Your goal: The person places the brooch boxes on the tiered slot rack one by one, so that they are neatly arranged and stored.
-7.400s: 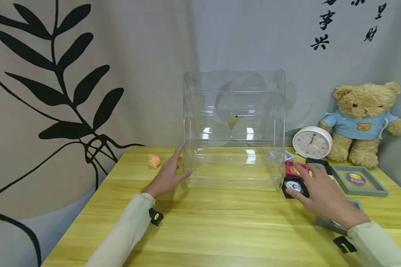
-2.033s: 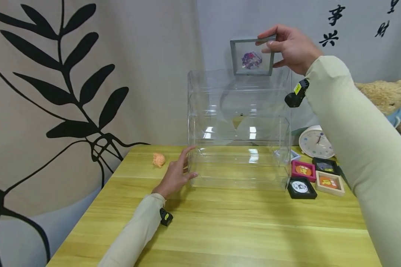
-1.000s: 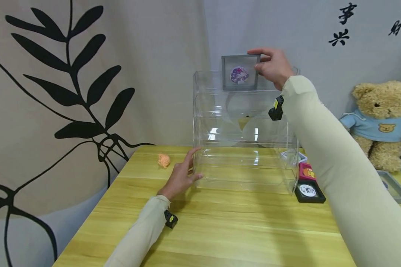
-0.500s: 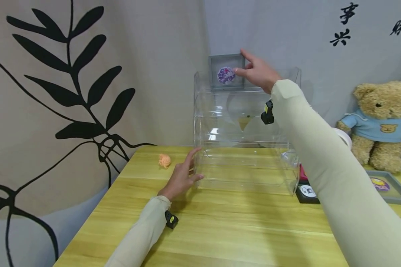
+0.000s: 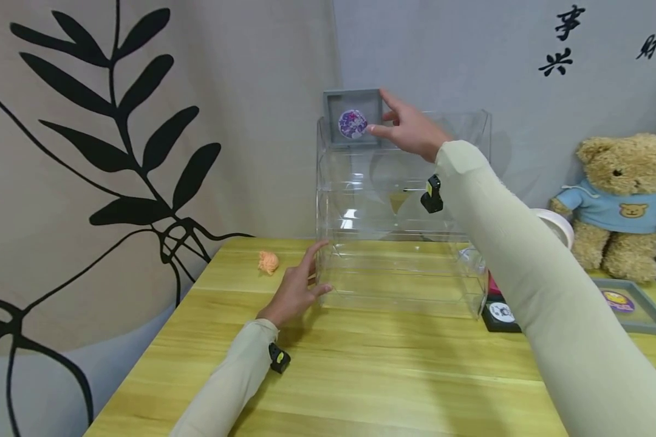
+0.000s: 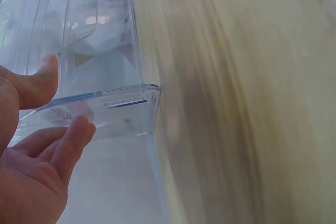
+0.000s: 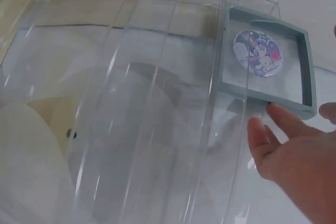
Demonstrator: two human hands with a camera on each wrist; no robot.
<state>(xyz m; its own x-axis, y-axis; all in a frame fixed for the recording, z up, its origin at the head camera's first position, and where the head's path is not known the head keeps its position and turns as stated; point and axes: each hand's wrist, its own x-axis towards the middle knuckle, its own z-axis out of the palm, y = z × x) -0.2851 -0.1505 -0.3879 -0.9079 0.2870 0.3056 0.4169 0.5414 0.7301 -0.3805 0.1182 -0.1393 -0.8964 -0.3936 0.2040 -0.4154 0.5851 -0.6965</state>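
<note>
A grey square frame (image 5: 328, 97) with a round purple badge inside stands upright on the top tier of a clear, stepped display rack (image 5: 399, 240), at its left end. My right hand (image 5: 410, 127) is at the frame's right side, with the index fingertip by the upper corner and the thumb in front. In the right wrist view, extended fingertips touch the frame's side (image 7: 268, 100). My left hand (image 5: 295, 291) rests against the rack's left side, thumb at the front edge and fingers along the outer face. The left wrist view shows the rack's clear edge (image 6: 94, 95) between thumb and fingers.
A small orange lump (image 5: 268, 262) lies left of the rack. To the right are a black frame (image 5: 501, 312) with a white badge, a larger grey frame (image 5: 634, 303), a teddy bear (image 5: 615, 206) and a round white clock (image 5: 560, 224), partly hidden by my right sleeve.
My right hand has fetched the grey frame from the right, set it on the top tier and slid it leftward to the end. The left hand stays by the rack's side.
</note>
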